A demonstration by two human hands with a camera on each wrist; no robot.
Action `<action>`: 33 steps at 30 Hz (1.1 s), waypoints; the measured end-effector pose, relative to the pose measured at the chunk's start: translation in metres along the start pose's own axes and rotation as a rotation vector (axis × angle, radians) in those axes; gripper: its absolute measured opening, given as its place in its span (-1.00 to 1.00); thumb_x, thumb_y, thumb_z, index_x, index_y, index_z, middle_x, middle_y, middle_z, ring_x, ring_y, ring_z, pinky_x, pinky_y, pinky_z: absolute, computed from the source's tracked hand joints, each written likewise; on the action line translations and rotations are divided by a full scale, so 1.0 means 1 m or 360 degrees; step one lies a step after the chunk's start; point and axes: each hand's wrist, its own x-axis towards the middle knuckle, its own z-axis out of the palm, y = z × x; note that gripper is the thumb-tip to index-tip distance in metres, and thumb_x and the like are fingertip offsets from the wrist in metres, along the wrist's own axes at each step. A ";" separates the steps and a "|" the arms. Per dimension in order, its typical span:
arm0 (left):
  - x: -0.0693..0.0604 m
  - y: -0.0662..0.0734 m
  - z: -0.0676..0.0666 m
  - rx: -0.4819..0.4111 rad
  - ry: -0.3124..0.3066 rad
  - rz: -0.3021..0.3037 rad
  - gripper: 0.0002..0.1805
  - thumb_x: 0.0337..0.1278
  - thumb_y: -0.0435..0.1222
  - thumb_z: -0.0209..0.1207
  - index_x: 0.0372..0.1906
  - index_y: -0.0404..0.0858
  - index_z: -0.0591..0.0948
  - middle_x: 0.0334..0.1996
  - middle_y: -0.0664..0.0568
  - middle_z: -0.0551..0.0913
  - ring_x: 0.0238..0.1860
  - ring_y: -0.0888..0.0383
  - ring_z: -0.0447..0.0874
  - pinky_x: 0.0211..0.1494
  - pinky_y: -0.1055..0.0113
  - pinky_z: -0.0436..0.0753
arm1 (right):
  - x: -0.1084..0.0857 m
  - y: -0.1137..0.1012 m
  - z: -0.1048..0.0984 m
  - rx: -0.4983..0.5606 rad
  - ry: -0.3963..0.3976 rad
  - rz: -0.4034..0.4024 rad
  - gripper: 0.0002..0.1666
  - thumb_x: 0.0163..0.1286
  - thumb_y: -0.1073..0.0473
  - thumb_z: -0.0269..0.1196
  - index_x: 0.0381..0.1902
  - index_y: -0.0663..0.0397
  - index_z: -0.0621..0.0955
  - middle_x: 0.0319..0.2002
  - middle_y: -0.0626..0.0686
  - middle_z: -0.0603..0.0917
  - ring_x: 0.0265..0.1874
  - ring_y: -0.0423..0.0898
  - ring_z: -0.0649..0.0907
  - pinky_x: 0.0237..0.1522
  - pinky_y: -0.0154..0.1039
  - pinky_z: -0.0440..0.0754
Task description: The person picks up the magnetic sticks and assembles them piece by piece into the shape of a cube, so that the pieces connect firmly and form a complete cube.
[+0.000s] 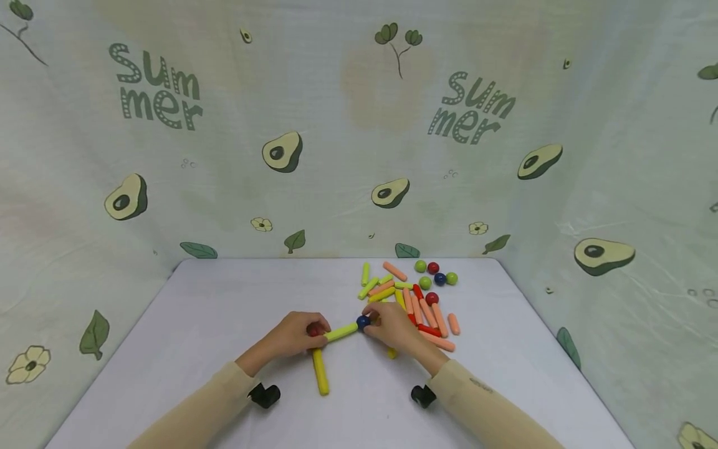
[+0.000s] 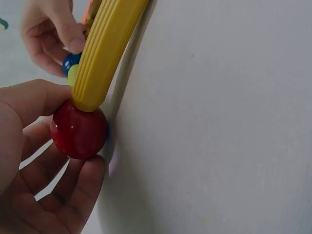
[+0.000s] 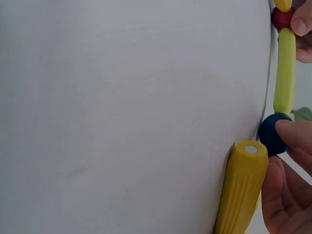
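Observation:
My left hand (image 1: 293,333) grips a glossy red ball (image 2: 79,131) between thumb and fingers. A ribbed yellow magnetic rod (image 1: 320,373) touches that ball and points toward me. From the same ball a lime-green rod (image 1: 342,332) runs right to a dark blue ball (image 1: 363,322). My right hand (image 1: 397,324) pinches the blue ball between thumb and fingers. Beside that hand lies a second yellow rod (image 3: 241,190), its near end showing a metal disc. Its far end is hidden by the right hand in the head view.
Behind and right of my right hand lie several orange rods (image 1: 428,313), red rods (image 1: 429,330) and lime rods (image 1: 366,274). Green balls (image 1: 421,266), red balls (image 1: 433,268) and another blue ball (image 1: 440,279) sit at the back right. A printed cloth (image 1: 336,206) rises behind the white table (image 1: 224,293).

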 end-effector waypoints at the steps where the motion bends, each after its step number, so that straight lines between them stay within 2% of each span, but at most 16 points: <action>1: -0.001 0.000 0.000 -0.0013 -0.0003 -0.0002 -0.81 0.29 -0.25 0.44 -0.05 -0.13 0.73 -0.34 0.17 0.66 -0.39 0.22 0.62 -0.37 0.38 0.67 | 0.002 -0.001 0.001 0.0004 0.0008 0.0004 -0.65 0.37 0.20 0.51 0.09 0.09 0.73 -0.10 0.02 0.80 -0.18 -0.10 0.66 -0.05 -0.18 0.70; 6: -0.004 0.000 0.001 -0.0059 -0.0043 -0.0016 -0.76 0.29 -0.18 0.46 -0.03 -0.12 0.71 -0.37 0.18 0.69 -0.45 0.22 0.67 -0.36 0.36 0.67 | 0.010 -0.004 0.003 0.0045 0.0023 0.0067 -0.68 0.39 0.18 0.50 0.07 0.05 0.73 -0.14 0.02 0.79 -0.20 -0.11 0.66 -0.06 -0.17 0.73; 11: -0.002 -0.001 -0.001 -0.0017 -0.0030 -0.0011 -0.76 0.36 -0.05 0.39 -0.03 -0.06 0.72 -0.30 0.22 0.73 -0.34 0.23 0.67 -0.28 0.34 0.66 | 0.014 -0.005 0.004 0.0109 0.0001 0.0079 -0.71 0.40 0.19 0.49 0.06 0.02 0.75 -0.15 0.02 0.79 -0.22 -0.11 0.66 -0.06 -0.17 0.72; 16: 0.007 -0.004 -0.003 -0.0001 0.0023 -0.0043 -0.73 0.41 -0.06 0.36 0.05 -0.07 0.72 -0.19 0.20 0.75 -0.23 0.21 0.66 -0.17 0.33 0.69 | 0.018 -0.005 0.008 0.0147 -0.0044 -0.0003 -0.74 0.39 0.19 0.49 0.01 0.04 0.75 -0.16 0.04 0.80 -0.24 -0.13 0.66 -0.09 -0.20 0.69; 21: 0.019 -0.004 0.000 -0.0014 0.0057 -0.0059 -0.72 0.43 -0.12 0.35 0.12 -0.10 0.71 -0.09 0.15 0.78 -0.19 0.22 0.68 -0.16 0.34 0.72 | 0.020 -0.006 0.013 0.0153 -0.0074 -0.0046 -0.74 0.39 0.18 0.50 0.01 0.03 0.75 -0.14 0.00 0.82 -0.25 -0.16 0.66 -0.10 -0.23 0.67; 26: 0.028 -0.005 0.002 -0.0035 0.0050 -0.0050 -0.72 0.45 -0.13 0.34 0.14 -0.10 0.72 -0.10 0.12 0.80 -0.24 0.23 0.70 -0.21 0.36 0.72 | 0.021 -0.009 0.017 0.0136 -0.0090 -0.0063 -0.74 0.39 0.16 0.50 0.01 -0.01 0.76 -0.13 -0.03 0.82 -0.25 -0.18 0.66 -0.10 -0.25 0.67; 30: 0.032 -0.006 0.004 -0.0049 0.0036 -0.0020 -0.70 0.43 -0.10 0.35 0.13 -0.10 0.73 -0.10 0.14 0.80 -0.24 0.24 0.69 -0.21 0.37 0.72 | 0.020 -0.010 0.019 0.0129 -0.0092 -0.0081 -0.72 0.37 0.15 0.52 0.01 -0.01 0.76 -0.15 -0.06 0.82 -0.28 -0.23 0.65 -0.15 -0.30 0.65; 33: 0.034 -0.005 0.006 -0.0067 0.0040 -0.0036 -0.73 0.41 -0.10 0.38 0.09 -0.09 0.73 -0.12 0.14 0.79 -0.23 0.23 0.68 -0.20 0.37 0.72 | 0.020 -0.011 0.020 0.0143 -0.0086 -0.0100 -0.73 0.35 0.16 0.53 -0.01 -0.01 0.76 -0.17 -0.06 0.82 -0.32 -0.25 0.64 -0.19 -0.32 0.64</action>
